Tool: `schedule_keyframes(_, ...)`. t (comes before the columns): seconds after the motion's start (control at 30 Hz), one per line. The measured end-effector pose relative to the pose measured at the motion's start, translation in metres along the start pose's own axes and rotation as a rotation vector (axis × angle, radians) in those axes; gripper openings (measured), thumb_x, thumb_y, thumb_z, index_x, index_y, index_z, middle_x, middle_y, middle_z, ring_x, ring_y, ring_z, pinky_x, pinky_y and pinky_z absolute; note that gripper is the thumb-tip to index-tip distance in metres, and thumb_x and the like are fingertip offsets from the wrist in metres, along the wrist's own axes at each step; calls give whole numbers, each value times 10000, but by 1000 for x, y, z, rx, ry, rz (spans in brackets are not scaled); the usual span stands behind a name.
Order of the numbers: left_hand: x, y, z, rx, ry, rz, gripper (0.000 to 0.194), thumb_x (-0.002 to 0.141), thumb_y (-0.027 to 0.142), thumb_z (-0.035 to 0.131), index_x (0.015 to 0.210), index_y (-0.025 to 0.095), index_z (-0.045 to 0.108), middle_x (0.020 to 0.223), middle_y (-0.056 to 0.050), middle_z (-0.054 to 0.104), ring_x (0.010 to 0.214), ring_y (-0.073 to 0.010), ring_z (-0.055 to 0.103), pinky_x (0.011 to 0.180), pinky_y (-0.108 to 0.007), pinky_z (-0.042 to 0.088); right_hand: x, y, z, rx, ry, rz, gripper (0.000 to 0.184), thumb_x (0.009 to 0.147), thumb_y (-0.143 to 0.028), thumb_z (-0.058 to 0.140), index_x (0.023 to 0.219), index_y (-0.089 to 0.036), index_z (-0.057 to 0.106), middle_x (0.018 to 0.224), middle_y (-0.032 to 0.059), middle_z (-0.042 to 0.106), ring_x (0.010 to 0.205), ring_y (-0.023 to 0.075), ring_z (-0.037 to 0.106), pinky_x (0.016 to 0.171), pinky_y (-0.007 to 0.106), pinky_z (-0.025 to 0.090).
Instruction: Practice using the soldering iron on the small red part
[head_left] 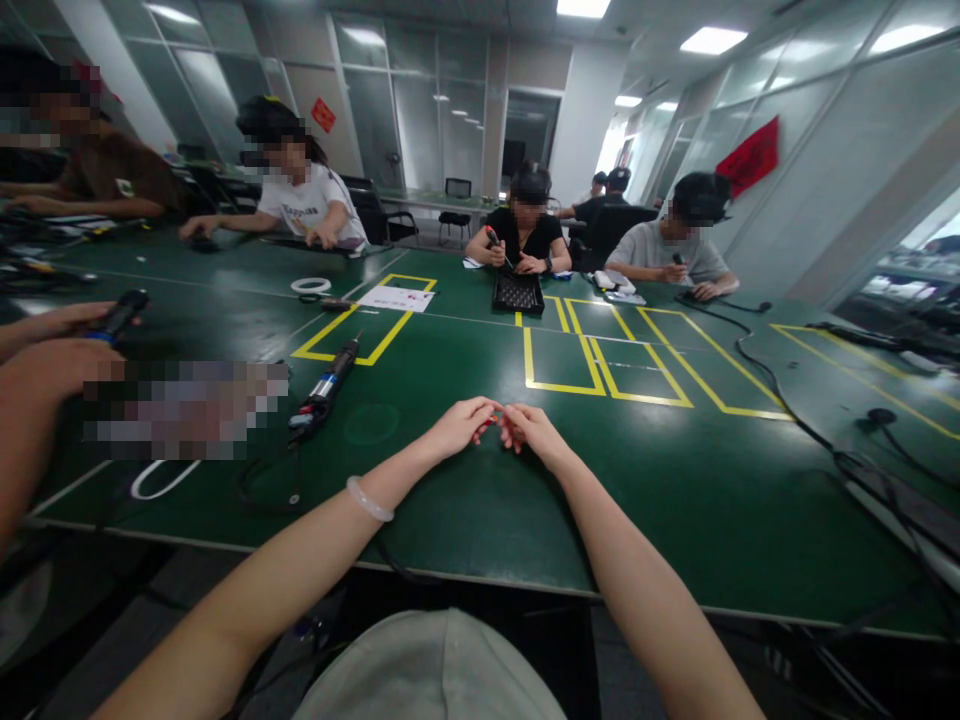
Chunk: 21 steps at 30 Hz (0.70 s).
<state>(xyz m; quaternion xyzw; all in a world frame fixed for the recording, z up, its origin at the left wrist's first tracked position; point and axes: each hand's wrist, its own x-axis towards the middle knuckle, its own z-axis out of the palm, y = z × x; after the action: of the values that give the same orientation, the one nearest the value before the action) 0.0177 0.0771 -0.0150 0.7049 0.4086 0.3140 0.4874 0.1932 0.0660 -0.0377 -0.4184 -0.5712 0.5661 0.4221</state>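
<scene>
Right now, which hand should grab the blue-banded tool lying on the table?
Probably the left hand: the tool lies left of both hands, so the right hand would have to cross over. Both meet at something small and red, though.

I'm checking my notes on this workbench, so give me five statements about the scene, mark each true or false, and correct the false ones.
1. The left hand and right hand are close together over the green table. True.
2. Both wrists are bare. False: a pale bracelet circles the left one.
3. A power screwdriver lies left of both hands. True.
4. The table is unmarked. False: yellow outlines mark it.
5. A black tray sits before the co-worker in black. True.
</scene>
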Motion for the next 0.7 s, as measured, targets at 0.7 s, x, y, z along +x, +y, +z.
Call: schedule_keyframes(0.7, -8, -14, -6, 198, 92, 234, 191, 855, 325, 542, 982, 191, 588, 917, -35, 654, 813, -150, 617, 723, -272, 481, 0, 4, 3, 154, 28, 23, 313, 701, -362, 731, 892, -175, 568, 787, 19, 660, 635, 117, 629, 534, 227, 531)
